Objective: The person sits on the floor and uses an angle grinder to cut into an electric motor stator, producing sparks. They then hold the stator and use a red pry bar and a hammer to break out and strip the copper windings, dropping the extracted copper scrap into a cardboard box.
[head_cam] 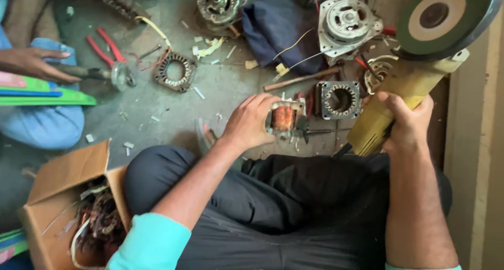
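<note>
My left hand (248, 122) grips a small motor stator with a copper winding (284, 118), held just above the floor in front of my knees. My right hand (407, 124) is wrapped around the yellow body of an angle grinder (391, 99). Its round disc and guard (438, 15) point up at the top right. A square stator core (339, 99) lies on the floor between my two hands.
Another person's hand (31, 62) at the left holds a tool by a round stator ring (175, 71) and red pliers (105, 47). Motor housings (347, 23), a dark cloth (278, 26) and a wooden stick (302, 79) lie ahead. A cardboard box of wire scrap (73, 207) stands lower left.
</note>
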`<action>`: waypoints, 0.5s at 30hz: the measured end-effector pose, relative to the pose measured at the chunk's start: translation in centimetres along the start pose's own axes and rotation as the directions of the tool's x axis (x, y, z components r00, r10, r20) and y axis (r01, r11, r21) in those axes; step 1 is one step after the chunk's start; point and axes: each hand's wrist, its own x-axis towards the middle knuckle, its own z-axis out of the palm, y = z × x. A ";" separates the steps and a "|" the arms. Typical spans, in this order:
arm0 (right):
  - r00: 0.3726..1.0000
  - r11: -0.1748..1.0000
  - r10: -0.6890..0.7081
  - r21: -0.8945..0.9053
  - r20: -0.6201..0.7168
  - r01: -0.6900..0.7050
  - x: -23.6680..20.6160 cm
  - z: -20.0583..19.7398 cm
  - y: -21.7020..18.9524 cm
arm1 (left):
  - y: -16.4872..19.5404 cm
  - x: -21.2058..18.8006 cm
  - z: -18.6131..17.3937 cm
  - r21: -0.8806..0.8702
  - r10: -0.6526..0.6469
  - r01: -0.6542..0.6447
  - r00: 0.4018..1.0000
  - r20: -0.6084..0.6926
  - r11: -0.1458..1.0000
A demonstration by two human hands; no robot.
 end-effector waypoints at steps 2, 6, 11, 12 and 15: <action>1.000 1.000 0.011 0.027 0.006 -0.011 0.1 -0.1 0.0 | -0.6 1.7 0.7 -0.004 0.034 -0.034 0.999 -0.003 0.999; 1.000 0.999 0.021 0.046 0.000 -0.021 -0.3 -0.5 0.4 | -1.7 2.0 1.8 -0.179 -0.090 0.099 0.994 0.058 0.979; 0.999 0.998 0.053 0.027 0.003 -0.053 -0.9 0.4 0.3 | -2.6 0.6 3.0 -0.330 -0.135 0.127 0.991 -0.002 0.935; 0.998 0.999 0.044 -0.008 0.044 -0.044 -0.1 1.4 -0.2 | -3.0 0.9 2.6 -0.361 -0.155 0.134 0.987 -0.029 0.923; 0.989 0.993 0.013 -0.117 0.146 0.004 0.0 1.1 0.0 | -3.6 -0.1 3.9 -0.360 -0.171 0.122 0.979 -0.109 0.925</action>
